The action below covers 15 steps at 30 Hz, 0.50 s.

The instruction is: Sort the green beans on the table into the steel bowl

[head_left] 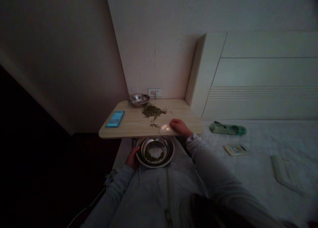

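Note:
My left hand [132, 158] is closed on the left rim of a steel bowl [171, 150], which is at my lap, just under the table's front edge. Small greenish-brown grains [151, 157] lie inside it, mostly along the near side of its bottom. On the tabletop my right hand [178, 125] grips a translucent plastic scraper [165, 128], resting near the front edge. A few grains [154, 125] lie just left of the scraper. Farther back spreads a larger heap of the same grains [152, 111].
A second steel bowl [138, 104] stands at the back left of the small wooden table [182, 110]. A phone [115, 119] with a blurred screen lies at left. On the bed, right, are a green bottle [228, 129] and another phone [237, 149]. A cable [86, 208] hangs lower left.

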Available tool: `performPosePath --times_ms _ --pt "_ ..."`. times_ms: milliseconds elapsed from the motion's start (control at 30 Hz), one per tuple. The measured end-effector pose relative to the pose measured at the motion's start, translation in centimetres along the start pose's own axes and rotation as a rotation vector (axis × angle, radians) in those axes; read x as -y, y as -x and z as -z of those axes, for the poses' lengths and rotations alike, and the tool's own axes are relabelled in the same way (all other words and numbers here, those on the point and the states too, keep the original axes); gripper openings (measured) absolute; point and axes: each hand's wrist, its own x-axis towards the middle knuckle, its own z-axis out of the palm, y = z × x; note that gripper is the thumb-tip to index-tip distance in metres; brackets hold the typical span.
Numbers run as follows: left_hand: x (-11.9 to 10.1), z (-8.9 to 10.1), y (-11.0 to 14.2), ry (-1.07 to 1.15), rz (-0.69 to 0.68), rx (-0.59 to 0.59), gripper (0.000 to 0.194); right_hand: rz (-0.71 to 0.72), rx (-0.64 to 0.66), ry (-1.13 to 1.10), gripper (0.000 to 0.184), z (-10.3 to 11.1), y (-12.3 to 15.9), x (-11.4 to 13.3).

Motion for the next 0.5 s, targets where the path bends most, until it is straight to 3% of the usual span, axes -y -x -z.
performPosePath --times_ms 500 --pt "-0.13 -0.18 0.23 0.015 -0.021 0.001 0.014 -0.019 0.019 -0.018 0.017 0.05 0.03 0.18"
